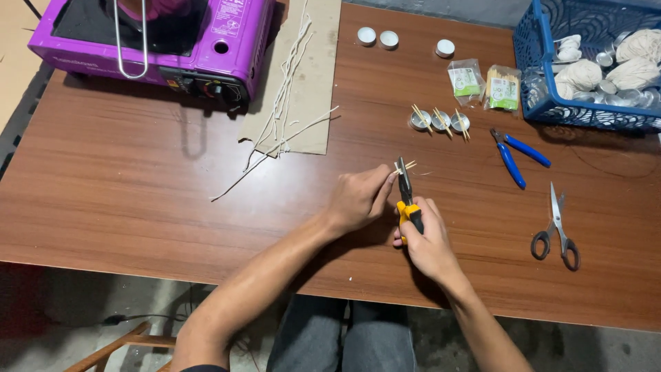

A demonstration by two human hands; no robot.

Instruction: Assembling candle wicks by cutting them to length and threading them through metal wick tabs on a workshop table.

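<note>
My right hand [425, 238] grips the yellow-and-black handles of a pair of pliers [406, 193], jaws pointing away from me. My left hand [359, 196] pinches a thin pale stick piece [407, 165] at the plier jaws, over the wooden table [138, 193]. Beyond my hands, three small metal cups [441, 121] stand in a row, each with short sticks laid across it.
Blue-handled pliers [515, 155] and black-handled scissors [558, 231] lie to the right. A blue basket [592, 62] with cups and pale string balls sits at back right, two small packets [485, 84] beside it. A purple portable stove [151, 38] stands back left, next to cardboard [310, 76] with white wicks.
</note>
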